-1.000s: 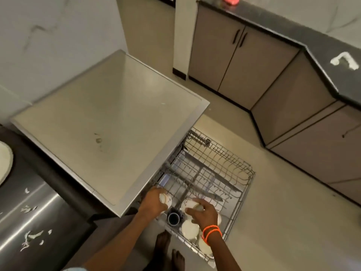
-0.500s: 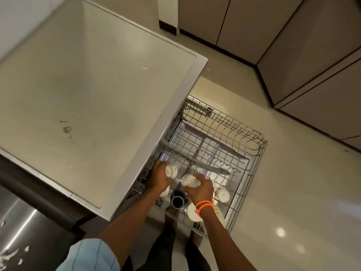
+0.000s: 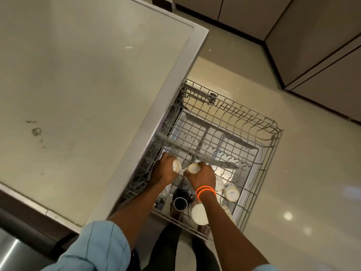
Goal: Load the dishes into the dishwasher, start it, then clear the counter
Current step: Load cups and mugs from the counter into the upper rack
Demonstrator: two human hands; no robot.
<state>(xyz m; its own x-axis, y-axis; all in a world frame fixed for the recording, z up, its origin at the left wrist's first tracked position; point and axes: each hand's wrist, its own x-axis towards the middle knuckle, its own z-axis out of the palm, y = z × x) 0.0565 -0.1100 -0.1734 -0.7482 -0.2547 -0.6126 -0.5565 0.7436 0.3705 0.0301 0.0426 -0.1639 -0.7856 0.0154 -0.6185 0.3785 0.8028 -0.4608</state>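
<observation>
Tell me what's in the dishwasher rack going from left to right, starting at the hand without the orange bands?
Left hand holding a white cup → right hand holding another white cup → upside-down white cup → rack's right wall.

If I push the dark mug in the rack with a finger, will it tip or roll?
The dark mug probably would not roll: it stands mouth-up among the rack wires. It may tip slightly and knock a white cup. Likely rigid and breakable.

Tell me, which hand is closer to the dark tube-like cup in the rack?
Right hand, just above the dark cup, holding a white cup. Left hand sits slightly farther, up-left, also holding one.
</observation>
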